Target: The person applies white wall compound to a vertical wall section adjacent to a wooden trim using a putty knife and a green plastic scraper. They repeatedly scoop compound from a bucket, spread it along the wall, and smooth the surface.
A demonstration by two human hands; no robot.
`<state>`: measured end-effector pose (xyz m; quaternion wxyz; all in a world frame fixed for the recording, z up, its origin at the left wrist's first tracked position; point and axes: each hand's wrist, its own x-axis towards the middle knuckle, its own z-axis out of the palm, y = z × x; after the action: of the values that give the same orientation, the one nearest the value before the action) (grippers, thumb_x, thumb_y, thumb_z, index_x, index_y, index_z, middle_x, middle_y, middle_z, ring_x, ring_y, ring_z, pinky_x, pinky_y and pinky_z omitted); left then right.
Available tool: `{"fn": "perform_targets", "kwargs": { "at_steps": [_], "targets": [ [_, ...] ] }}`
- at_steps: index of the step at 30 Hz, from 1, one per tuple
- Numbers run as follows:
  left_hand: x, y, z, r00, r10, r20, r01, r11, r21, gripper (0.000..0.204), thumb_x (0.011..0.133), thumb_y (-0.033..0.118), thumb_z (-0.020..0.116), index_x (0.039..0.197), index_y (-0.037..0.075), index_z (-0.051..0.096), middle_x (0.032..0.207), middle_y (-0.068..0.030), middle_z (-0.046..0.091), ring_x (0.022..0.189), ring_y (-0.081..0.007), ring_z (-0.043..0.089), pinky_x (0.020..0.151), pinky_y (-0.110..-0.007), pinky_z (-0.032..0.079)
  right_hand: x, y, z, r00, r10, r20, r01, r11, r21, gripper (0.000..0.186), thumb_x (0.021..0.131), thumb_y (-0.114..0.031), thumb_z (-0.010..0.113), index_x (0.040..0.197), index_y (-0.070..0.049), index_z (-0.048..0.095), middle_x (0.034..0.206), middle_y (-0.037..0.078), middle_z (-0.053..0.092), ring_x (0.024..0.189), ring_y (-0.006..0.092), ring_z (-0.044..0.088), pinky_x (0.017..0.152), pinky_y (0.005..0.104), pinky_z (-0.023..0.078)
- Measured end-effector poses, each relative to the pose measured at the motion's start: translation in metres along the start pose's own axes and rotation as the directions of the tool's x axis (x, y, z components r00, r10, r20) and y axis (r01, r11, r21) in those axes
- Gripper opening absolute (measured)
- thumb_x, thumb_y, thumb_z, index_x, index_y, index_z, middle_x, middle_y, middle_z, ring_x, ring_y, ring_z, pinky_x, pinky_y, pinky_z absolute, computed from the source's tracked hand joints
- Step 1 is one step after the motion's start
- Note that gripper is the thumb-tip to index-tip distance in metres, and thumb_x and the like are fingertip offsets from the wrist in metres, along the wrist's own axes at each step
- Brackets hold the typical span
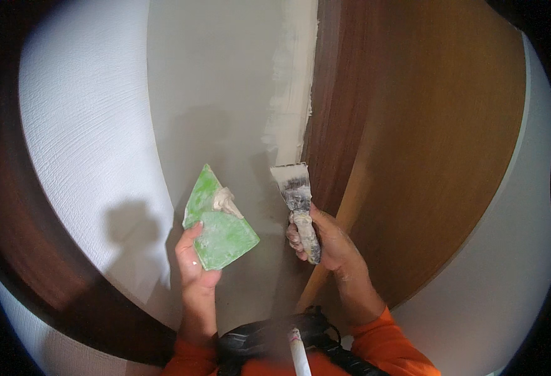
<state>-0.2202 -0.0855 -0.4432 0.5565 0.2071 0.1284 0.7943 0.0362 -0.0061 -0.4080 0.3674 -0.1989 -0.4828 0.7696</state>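
Observation:
My left hand (194, 257) grips a green flat board (222, 241), smeared pale, with a lump of cream-coloured putty (225, 199) near its upper right edge. To its right, my right hand (325, 244) holds an upright putty knife (294, 191), whose wide blade and handle are coated in putty. Beyond both tools is a grey wall surface (206, 81) with a rough strip of cream filler (295, 75) down its right side, beside reddish-brown wood trim (338, 62).
A white textured wall (81, 94) with dark trim (37, 269) curves along the left. A brown wooden panel (451, 125) and a pale wall (507, 269) are on the right. At my waist sit a black bag or belt (244, 338) and a white rod-like item (299, 354).

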Motion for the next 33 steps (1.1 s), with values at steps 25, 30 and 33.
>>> {"fn": "perform_targets", "kwargs": {
  "at_steps": [25,30,33],
  "targets": [
    [-0.006,0.018,0.009,0.98,-0.197,-0.027,0.196,0.98,-0.035,0.044,0.088,0.014,0.063,0.129,0.001,0.058,0.121,-0.0154,0.067,0.11,-0.0316,0.066,0.098,-0.045,0.053,0.012,0.021,0.072,0.763,-0.557,0.329,0.451,0.094,-0.888,0.073,0.088,-0.005,0.055,0.158,-0.007,0.034,0.121,0.024,0.054,0.11,0.0414,0.058,0.095,0.0468,0.047],
    [-0.003,0.03,0.006,0.974,-0.221,-0.045,0.221,0.975,-0.015,0.042,0.089,0.015,0.063,0.129,0.001,0.059,0.12,-0.015,0.067,0.108,-0.031,0.067,0.097,-0.045,0.054,0.033,0.041,0.07,0.563,-0.681,0.468,0.411,-0.26,-0.874,0.074,0.08,-0.002,0.064,0.152,-0.007,0.046,0.109,0.019,0.06,0.097,0.039,0.063,0.084,0.0473,0.051],
    [0.001,0.035,0.005,0.97,-0.231,-0.077,0.232,0.973,0.001,0.042,0.089,0.014,0.063,0.128,0.001,0.06,0.118,-0.0147,0.068,0.107,-0.0312,0.067,0.097,-0.045,0.054,0.041,0.05,0.05,0.516,-0.702,0.491,0.344,-0.355,-0.869,0.072,0.078,-0.003,0.067,0.149,-0.008,0.051,0.103,0.016,0.063,0.092,0.0361,0.065,0.079,0.0462,0.052]
  ]
}}
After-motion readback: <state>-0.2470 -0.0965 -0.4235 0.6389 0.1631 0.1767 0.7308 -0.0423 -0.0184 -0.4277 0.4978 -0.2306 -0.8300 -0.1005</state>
